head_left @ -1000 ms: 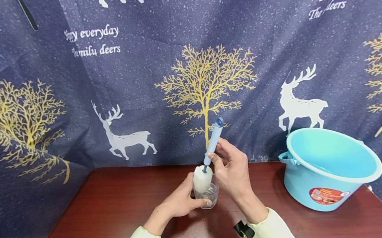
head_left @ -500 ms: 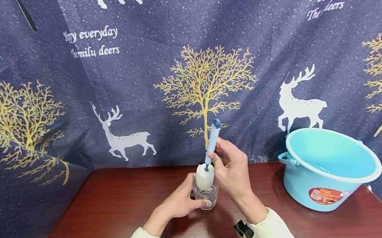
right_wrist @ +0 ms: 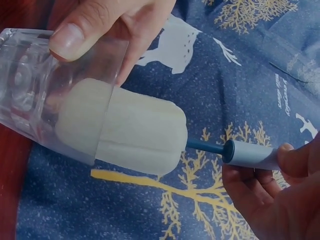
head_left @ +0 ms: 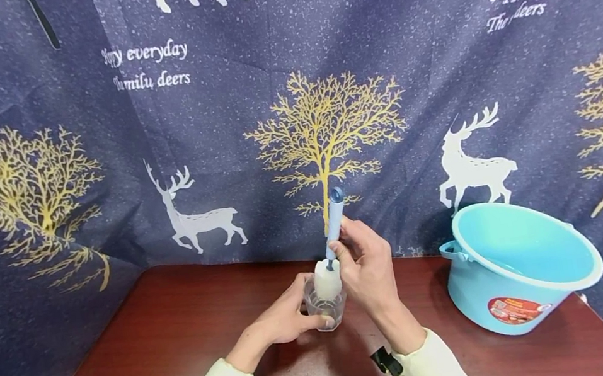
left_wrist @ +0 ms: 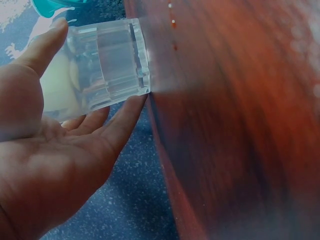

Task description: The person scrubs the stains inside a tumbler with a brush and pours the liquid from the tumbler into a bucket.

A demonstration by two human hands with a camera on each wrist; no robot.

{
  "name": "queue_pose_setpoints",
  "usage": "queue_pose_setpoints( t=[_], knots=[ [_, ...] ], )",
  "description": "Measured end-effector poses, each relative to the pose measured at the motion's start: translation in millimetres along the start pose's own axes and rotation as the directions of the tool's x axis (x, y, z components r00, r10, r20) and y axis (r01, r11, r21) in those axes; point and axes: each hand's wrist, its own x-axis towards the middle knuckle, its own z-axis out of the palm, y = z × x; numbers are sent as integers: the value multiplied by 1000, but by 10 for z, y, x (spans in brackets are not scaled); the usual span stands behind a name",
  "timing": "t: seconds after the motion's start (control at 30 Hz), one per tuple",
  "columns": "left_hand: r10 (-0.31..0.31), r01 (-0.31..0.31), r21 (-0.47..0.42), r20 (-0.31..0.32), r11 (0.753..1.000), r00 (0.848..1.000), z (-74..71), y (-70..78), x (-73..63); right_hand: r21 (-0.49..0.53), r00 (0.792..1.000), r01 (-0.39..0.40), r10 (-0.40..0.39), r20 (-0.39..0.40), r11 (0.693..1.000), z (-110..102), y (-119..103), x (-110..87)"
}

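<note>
A clear faceted cup (head_left: 326, 316) stands on the table, and my left hand (head_left: 284, 317) grips its side, thumb in front and fingers around the far side. My right hand (head_left: 368, 268) pinches the pale blue handle of a sponge cup brush (head_left: 335, 228). The brush's white sponge head (right_wrist: 145, 132) is partly inside the cup's mouth, its upper part sticking out. A dark blue stem (right_wrist: 205, 146) joins sponge and handle. In the left wrist view, the cup (left_wrist: 112, 62) shows the pale sponge through its wall near the rim.
To the right, a light blue bucket (head_left: 515, 312) with a red label stands on the reddish-brown table (head_left: 183, 330). A dark blue cloth (head_left: 270, 39) printed with deer and trees hangs behind the table. A few small drops lie on the tabletop near the cup.
The brush handle has swung from leaning right to more upright, its top moving left. The sponge has shifted slightly right within the cup's mouth. The left hand keeps its grip on the cup.
</note>
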Motion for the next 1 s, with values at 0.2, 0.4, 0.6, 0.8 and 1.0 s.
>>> queue_pose_setpoints(
  t=[0.2, 0.4, 0.6, 0.8, 1.0],
  knots=[
    [5, -4, -12, 6, 1000, 1000, 4, -4, 2, -5, 1000, 2, -2, 2, 1000, -12, -9, 7],
    [-6, 6, -12, 3, 1000, 1000, 9, -27, 14, -19, 1000, 11, -11, 13, 1000, -24, -25, 14],
    [-6, 6, -24, 3, 1000, 1000, 6, -25, 13, -29, 1000, -4, 5, 17, 1000, -32, -45, 23],
    [19, -19, -15, -4, 1000, 1000, 9, -17, 14, -29, 1000, -10, 11, 26, 1000, -41, -68, 26],
    [15, -15, -27, 0, 1000, 1000, 13, -28, 15, -32, 999, -20, 21, 38, 999, -45, -92, 21]
  ],
)
